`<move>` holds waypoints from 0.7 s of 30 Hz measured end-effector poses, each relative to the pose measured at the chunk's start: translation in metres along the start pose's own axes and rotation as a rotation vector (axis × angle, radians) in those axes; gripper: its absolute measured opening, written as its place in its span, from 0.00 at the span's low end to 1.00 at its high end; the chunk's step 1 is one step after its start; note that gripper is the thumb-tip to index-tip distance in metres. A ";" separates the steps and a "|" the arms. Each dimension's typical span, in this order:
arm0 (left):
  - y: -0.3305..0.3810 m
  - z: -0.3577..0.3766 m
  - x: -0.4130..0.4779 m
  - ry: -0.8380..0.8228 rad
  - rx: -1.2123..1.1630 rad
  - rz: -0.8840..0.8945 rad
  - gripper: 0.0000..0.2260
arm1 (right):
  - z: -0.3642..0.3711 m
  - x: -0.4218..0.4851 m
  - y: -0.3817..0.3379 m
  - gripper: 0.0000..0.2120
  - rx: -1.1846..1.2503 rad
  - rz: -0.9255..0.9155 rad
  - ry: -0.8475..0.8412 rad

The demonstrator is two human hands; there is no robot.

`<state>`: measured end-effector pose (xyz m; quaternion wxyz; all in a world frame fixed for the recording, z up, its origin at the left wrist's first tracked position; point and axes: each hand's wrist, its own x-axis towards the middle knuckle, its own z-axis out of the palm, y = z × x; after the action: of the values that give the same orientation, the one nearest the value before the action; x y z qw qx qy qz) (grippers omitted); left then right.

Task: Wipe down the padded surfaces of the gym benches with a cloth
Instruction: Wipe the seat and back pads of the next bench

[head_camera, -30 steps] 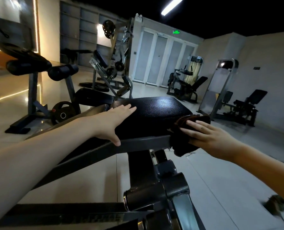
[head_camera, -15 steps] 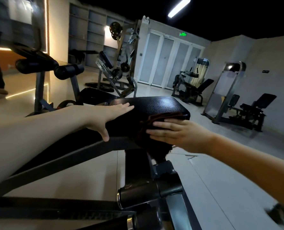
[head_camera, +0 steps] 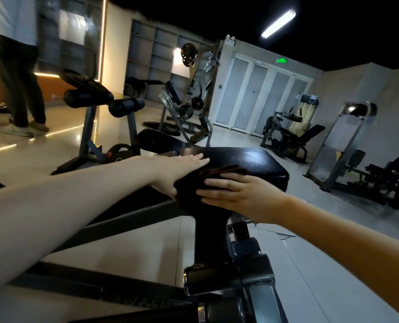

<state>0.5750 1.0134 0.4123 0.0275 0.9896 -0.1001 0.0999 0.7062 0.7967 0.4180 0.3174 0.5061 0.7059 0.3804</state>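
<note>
A person stands at far left; a weight plate sits low near the floor. Beyond are shelves and white doors under a green sign.

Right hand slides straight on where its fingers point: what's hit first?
Likely the left hand, lying flat on the bench pad just past the cloth that the right hand presses; depth is hard to judge.

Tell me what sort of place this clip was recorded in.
A gym, almost certainly: a black padded bench in front, a plate-loaded machine behind it, a weight plate on the floor, and seated machines along the far wall.
</note>
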 end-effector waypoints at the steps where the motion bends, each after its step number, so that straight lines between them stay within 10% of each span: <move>1: -0.001 0.005 -0.010 -0.007 0.015 -0.077 0.48 | 0.003 -0.018 0.007 0.34 -0.008 0.016 -0.049; 7: 0.015 0.075 -0.051 0.147 0.404 -0.330 0.56 | 0.012 -0.052 0.013 0.30 -0.075 0.046 -0.077; 21: -0.015 0.103 -0.083 0.252 0.456 -0.339 0.66 | 0.005 -0.006 0.007 0.31 -0.176 -0.051 -0.097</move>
<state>0.5178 1.0364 0.2944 -0.1668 0.9526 0.0957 0.2357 0.7158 0.7937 0.4219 0.4043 0.4759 0.6662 0.4077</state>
